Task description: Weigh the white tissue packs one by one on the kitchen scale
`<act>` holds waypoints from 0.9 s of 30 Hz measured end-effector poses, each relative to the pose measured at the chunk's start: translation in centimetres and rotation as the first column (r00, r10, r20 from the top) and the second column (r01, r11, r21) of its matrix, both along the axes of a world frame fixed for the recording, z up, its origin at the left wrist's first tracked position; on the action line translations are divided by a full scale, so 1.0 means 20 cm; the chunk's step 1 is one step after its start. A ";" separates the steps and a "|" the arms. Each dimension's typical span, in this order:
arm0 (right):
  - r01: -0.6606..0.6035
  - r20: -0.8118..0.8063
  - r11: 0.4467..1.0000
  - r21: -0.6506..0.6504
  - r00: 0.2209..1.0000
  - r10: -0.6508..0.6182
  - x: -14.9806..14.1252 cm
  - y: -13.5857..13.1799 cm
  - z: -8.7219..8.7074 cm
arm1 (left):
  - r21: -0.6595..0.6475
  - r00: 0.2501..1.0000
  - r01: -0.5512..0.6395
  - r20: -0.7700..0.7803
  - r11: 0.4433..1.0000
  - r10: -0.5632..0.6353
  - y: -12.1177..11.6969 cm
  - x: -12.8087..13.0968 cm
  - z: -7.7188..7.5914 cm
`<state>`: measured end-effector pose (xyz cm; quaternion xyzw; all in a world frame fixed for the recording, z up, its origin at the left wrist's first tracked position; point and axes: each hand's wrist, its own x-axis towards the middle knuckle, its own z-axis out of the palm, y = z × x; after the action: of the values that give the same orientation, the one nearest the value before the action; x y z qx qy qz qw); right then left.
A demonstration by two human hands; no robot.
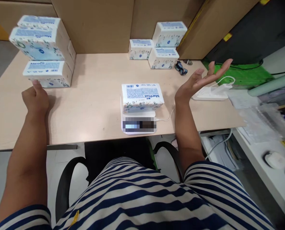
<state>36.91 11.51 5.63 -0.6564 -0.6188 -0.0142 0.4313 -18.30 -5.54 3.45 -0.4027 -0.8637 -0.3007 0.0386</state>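
Note:
A white tissue pack (142, 95) with blue print lies across a small white digital scale (138, 114), whose display is pixelated. At the left, my left hand (34, 97) rests on the table in a loose fist, thumb pointing up. The thumb tip is at the front edge of the lower pack (48, 74) in the left stack; whether it touches cannot be made out. Above that pack sit more tissue packs (37, 40). My right hand (203, 78) is raised at the right, palm up, fingers spread, holding nothing.
Behind the scale stand three tissue packs (163, 58), backed by cardboard (101, 25). Near them lies a small dark object (181, 68). A white power strip (211, 95) with cables sits by my right wrist. Below the table edge is a black chair armrest (63, 185).

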 end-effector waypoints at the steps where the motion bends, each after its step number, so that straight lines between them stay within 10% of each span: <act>1: -0.013 -0.026 1.000 0.021 1.000 0.013 0.02 0.02 -0.02 | 0.044 1.000 -0.026 0.016 0.999 0.025 0.01 -0.01 -0.01; 8: -0.432 -0.101 0.898 -0.087 0.900 0.423 0.02 0.07 -0.11 | 0.173 0.998 -0.051 -0.020 0.984 0.055 0.06 0.12 -0.01; 12: -0.567 -0.146 0.785 -0.250 0.823 0.548 -0.08 -0.01 -0.10 | 0.166 0.950 0.231 0.173 0.959 -0.259 0.08 0.61 0.03; 15: -0.629 -0.171 0.707 -0.323 0.774 0.610 -0.14 -0.05 -0.08 | 0.145 0.751 0.584 0.278 0.799 -0.599 0.09 1.03 0.01; 18: -0.682 -0.216 0.647 -0.343 0.727 0.652 -0.18 -0.06 -0.08 | 0.234 0.655 0.692 0.195 0.683 -0.730 0.13 1.27 -0.03; 23: -0.747 -0.218 0.568 -0.345 0.652 0.726 -0.21 -0.06 -0.13 | 0.123 0.768 0.619 0.113 0.775 -0.631 0.17 1.27 -0.04; 27: -0.724 -0.212 0.601 -0.340 0.681 0.701 -0.20 -0.07 -0.16 | 0.056 0.724 0.685 0.058 0.726 -0.688 0.13 1.20 -0.08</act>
<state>32.89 10.14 2.49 -0.4283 -0.8055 0.3028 0.2758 5.62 -2.90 1.95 -0.6814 -0.6496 -0.3217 -0.1014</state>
